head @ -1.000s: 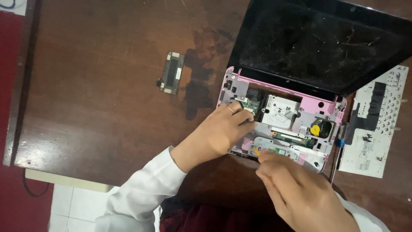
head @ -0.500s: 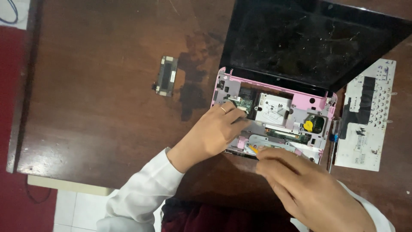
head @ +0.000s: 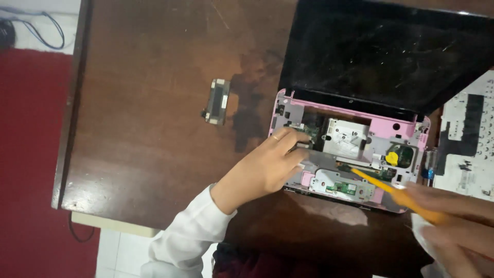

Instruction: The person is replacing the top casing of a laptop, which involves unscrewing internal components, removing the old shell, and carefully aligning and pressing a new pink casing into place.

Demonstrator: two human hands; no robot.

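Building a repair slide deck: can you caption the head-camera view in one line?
Left hand steadies an opened pink laptop while the right hand probes it with an orange tool.

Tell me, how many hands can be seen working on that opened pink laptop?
2. The left hand rests on the front left of the pink laptop, fingers inside its opened base. The right hand comes in from the lower right, holding an orange tool.

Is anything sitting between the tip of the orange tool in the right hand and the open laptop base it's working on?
Nothing visible does. The orange tool in the right hand reaches straight onto the boards of the pink laptop base. The left hand rests on the base's left part, clear of the tool's tip.
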